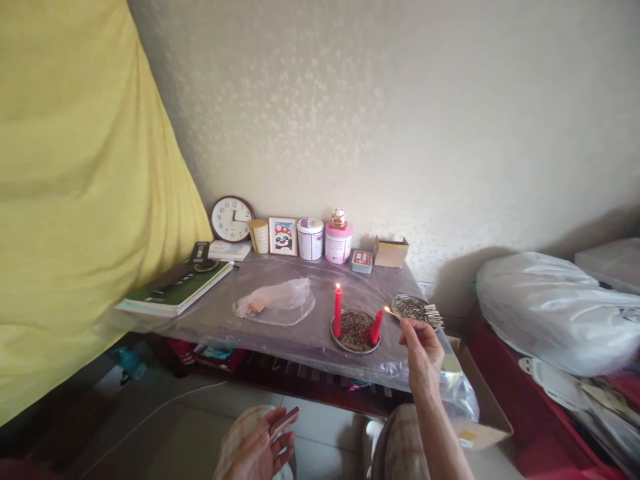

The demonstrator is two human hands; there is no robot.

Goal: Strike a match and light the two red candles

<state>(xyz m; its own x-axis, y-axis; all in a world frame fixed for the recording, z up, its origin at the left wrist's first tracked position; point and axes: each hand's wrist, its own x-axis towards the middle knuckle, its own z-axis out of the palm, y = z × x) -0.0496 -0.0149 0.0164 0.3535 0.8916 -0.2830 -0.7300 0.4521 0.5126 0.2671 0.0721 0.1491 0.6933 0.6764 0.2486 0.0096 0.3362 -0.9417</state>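
Note:
Pinched in my right hand [423, 343] is a burning match [391, 312], its flame just right of the shorter red candle [377, 327], apart from it. That candle shows no flame. A taller red candle [338, 313] burns upright beside it on the same round tray [356, 348], which is covered in dark bits. Low in front of the table, my left hand [260, 448] holds a small matchbox [285, 423] between thumb and fingers. Behind my right hand lies another round dish [404, 300] of dark bits, with several matchsticks [434, 315] at its edge.
A plastic bag [283, 303] lies on the plastic-covered table [210, 327]. Along the back stand a clock [233, 219], a panda picture [283, 237], tins [310, 240] and a cardboard box [391, 253]. Books [175, 287] lie left, near a yellow curtain [90, 167]. White bags [555, 313] are at right.

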